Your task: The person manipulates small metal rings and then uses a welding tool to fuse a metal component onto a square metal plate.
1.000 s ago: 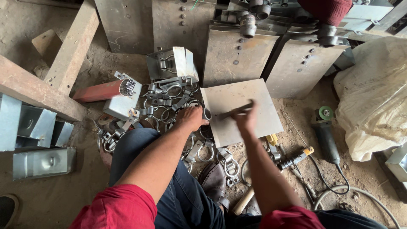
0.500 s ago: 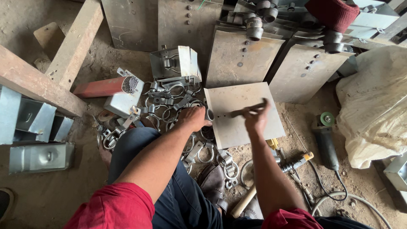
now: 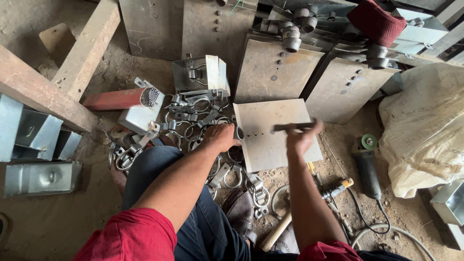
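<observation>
The person is sitting on the dirt floor and working on a flat metal plate (image 3: 270,140) that is lying just in front of their knees. The left hand (image 3: 220,137) is pressing on the plate's left edge, fingers curled down, right beside a short metal ring (image 3: 239,133) at that edge; whether the fingers are pinching the ring cannot be told. The right hand (image 3: 302,137) is closed around a thin dark rod (image 3: 290,127) (it looks blurry, so it is hard to say what kind of tool it is), and the rod is lying across the plate near a little row of holes (image 3: 256,135). The two hands are apart, one on each side of the plate. To do this well, the left hand should be holding the plate still so it is not sliding, and the rod's tip should be lining up with the holes. A pile of shiny clamps (image 3: 193,116) is sitting just left of the plate, a wooden-handled hammer (image 3: 275,234) is lying by the leg, and an angle grinder (image 3: 367,162) is resting to the right.
</observation>
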